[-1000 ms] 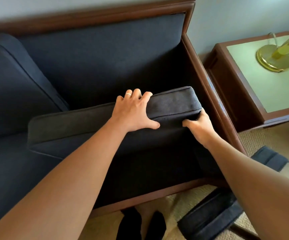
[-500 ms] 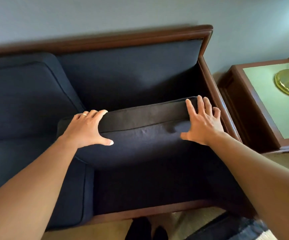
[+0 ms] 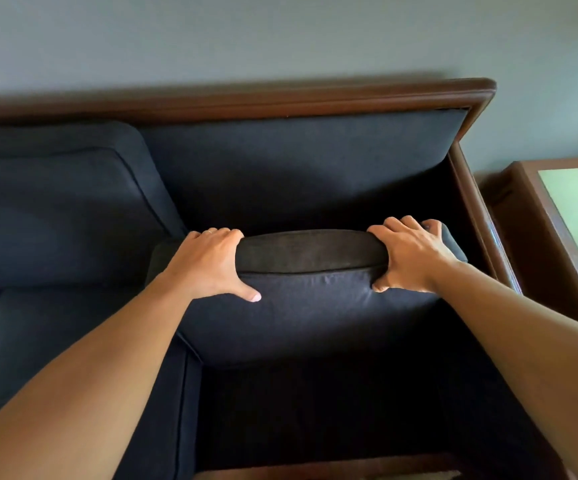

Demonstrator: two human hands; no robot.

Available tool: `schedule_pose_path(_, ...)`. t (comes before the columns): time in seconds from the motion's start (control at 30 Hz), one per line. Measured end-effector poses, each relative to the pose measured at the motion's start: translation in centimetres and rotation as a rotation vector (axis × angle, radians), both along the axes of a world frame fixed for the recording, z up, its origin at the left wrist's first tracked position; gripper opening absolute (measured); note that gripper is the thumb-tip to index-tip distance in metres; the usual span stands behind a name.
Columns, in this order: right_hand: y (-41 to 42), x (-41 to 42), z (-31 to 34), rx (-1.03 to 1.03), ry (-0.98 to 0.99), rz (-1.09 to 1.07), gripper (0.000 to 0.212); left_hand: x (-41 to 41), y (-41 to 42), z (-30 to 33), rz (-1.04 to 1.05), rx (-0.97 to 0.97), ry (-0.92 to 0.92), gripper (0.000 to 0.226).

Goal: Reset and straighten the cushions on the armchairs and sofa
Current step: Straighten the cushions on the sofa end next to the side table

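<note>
Dark cushion at centre of frame, standing tilted on the bare right-hand seat of the sofa, top edge leaning toward the sofa back, lower edge resting on the seat base. Gripped at its top edge by both hands. Left hand at the cushion's left end, fingers curled over the top, thumb spread along the front face; ring visible on one finger. Right hand at the right end, fingers wrapped over the top, thumb pressed into the front face, fabric dented there. Second back cushion at left of frame, upright against the sofa back, seat cushion below it. Wooden sofa frame along the top and down the right side. Side table with pale green top at right edge, just beside the sofa arm. Grey wall across upper frame.
</note>
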State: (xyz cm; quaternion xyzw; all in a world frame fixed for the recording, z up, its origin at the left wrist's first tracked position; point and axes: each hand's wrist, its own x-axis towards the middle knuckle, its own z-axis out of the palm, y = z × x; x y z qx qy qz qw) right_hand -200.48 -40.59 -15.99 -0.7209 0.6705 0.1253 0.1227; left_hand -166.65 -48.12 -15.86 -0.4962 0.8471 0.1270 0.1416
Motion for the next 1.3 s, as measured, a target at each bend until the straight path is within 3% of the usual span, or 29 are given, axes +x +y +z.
schedule_pose_path(0.23,-5.5,-1.4,1.2,-0.007,0.021,-0.001,0.095,-1.6,-5.3,1.2,-0.051,-0.007,0.076,0.085)
schedule_pose_path(0.4,-9.3,-2.4,1.7,-0.037,0.029,-0.032,0.094,-3.3,-9.8,2.4,-0.069,-0.039,0.110,0.082)
schedule_pose_path(0.57,-12.0,-2.5,0.2,-0.054,0.021,-0.049,0.100,-3.5,-12.7,1.6,-0.036,-0.045,0.092,0.091)
schedule_pose_path(0.7,-13.0,-2.2,-1.1,-0.127,-0.014,-0.080,0.107,-3.0,-14.1,0.2,0.017,-0.051,0.081,0.110)
schedule_pose_path(0.9,-12.9,-2.2,-1.5,-0.206,0.001,-0.053,0.114,-2.2,-13.4,-0.9,-0.043,-0.219,0.104,0.125)
schedule_pose_path(1.07,-10.5,-2.5,-1.5,-0.309,-0.013,-0.019,0.110,-2.1,-10.7,-1.3,-0.108,-0.368,0.148,0.107)
schedule_pose_path(1.3,-4.4,-3.7,-1.2,-0.370,-0.114,-0.066,0.085,-6.3,-4.3,-1.0,-0.161,-0.389,0.239,0.079)
